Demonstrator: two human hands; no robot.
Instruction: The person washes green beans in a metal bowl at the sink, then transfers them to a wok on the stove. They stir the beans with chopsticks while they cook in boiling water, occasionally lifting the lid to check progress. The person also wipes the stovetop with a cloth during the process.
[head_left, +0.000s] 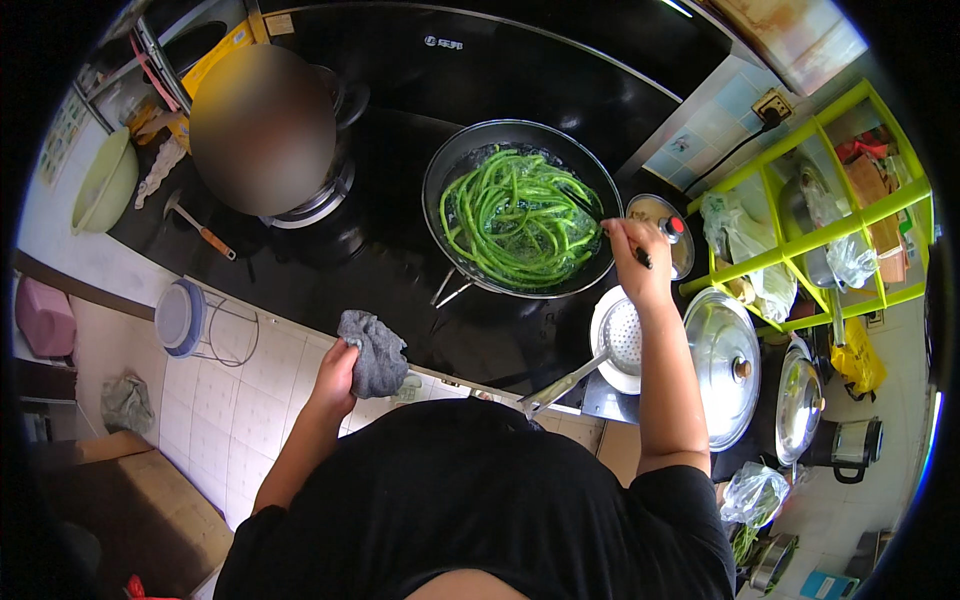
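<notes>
Long green beans (pixel 515 215) lie coiled in bubbling liquid in a dark wok (pixel 432 200), which stands on the black stove. My right hand (pixel 636 243) is closed around a slim dark utensil (pixel 642 258) at the wok's right rim. Its thin dark end reaches over the beans; I cannot tell its exact kind. A crumpled grey cloth (pixel 374 355) is gripped in my left hand (pixel 338 375), in front of the stove edge and apart from the wok. The wok's metal handle (pixel 455 290) points toward the cloth.
A white bowl (pixel 598 335) bears a perforated skimmer (pixel 622 340) beside my right forearm. Metal lids (pixel 722 370) and a green rack (pixel 800 240) stand at right. A blurred round shape (pixel 262 130) covers the left burner. A wooden-handled utensil (pixel 205 235) lies near it.
</notes>
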